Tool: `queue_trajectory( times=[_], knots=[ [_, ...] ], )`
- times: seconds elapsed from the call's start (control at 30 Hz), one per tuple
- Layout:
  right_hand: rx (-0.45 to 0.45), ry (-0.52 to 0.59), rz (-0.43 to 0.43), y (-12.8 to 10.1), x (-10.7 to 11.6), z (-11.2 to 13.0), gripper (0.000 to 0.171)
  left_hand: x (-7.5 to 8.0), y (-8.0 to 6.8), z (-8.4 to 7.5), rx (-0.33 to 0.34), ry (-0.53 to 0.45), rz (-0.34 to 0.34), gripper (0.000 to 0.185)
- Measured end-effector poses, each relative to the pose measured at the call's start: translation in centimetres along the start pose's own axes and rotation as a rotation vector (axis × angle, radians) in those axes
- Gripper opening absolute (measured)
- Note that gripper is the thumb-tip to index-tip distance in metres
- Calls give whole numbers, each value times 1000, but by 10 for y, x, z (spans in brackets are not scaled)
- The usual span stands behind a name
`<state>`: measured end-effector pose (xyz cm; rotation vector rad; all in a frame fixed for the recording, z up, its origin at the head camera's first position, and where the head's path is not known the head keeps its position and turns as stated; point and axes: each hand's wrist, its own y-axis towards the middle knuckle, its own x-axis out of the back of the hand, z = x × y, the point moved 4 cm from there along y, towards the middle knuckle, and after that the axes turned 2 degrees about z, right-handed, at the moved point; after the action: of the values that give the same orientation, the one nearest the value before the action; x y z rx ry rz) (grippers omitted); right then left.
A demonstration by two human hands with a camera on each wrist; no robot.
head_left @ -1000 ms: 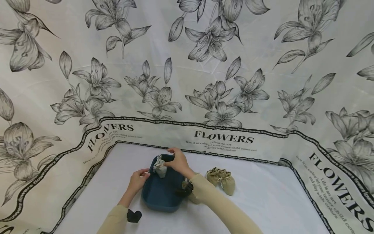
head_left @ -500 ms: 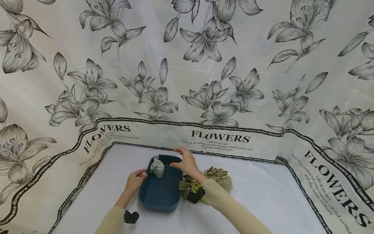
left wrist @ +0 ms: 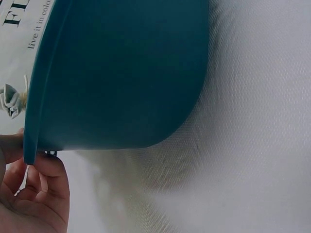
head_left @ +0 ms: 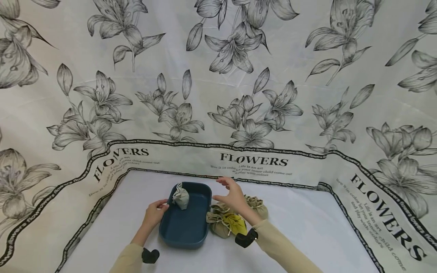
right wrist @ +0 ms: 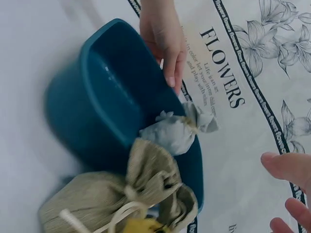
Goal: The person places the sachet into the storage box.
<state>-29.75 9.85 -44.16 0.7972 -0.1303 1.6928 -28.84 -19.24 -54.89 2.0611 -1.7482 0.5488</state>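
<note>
A dark blue oblong tray [head_left: 186,231] lies on the white table. A grey drawstring pouch [head_left: 180,198] sits in its far left corner. My left hand [head_left: 159,207] grips the tray's left rim, thumb on top and fingers below; in the left wrist view these fingers [left wrist: 41,194] curl under the rim of the tray [left wrist: 121,73]. My right hand [head_left: 228,190] hovers open, fingers spread, just right of the tray and above a cluster of pouches. The right wrist view shows the grey pouch [right wrist: 177,131] inside the tray [right wrist: 107,97] and my right fingertips [right wrist: 284,165] apart from it.
Right of the tray lie a tan pouch [head_left: 217,226], a yellow one [head_left: 239,224] and another tan pouch [head_left: 258,204]. A flower-printed cloth [head_left: 218,94] rises behind and beside the table. Bare white tabletop [head_left: 324,235] spreads to the right.
My right hand has let go of the grey pouch, which now rests in the tray, and has drawn back to the right over the other pouches. The left hand keeps its hold.
</note>
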Motion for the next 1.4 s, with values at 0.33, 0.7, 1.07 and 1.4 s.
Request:
queue_trajectory(
  times=[0.33,0.7,1.07,1.4],
  knots=[
    [-20,16,-71,-34,14,-23,48,0,-1,-1,-23,6,-17,31],
    [-95,27,-113,-77,21,-61,46,-1,-1,-1,-29,18,-15,30],
    [-207,73,-72,-100,24,-95,60,0,-4,-4,2,20,12,31],
    [-230,75,-10,-98,16,-113,65,-1,-3,-3,-4,18,5,31]
  ],
)
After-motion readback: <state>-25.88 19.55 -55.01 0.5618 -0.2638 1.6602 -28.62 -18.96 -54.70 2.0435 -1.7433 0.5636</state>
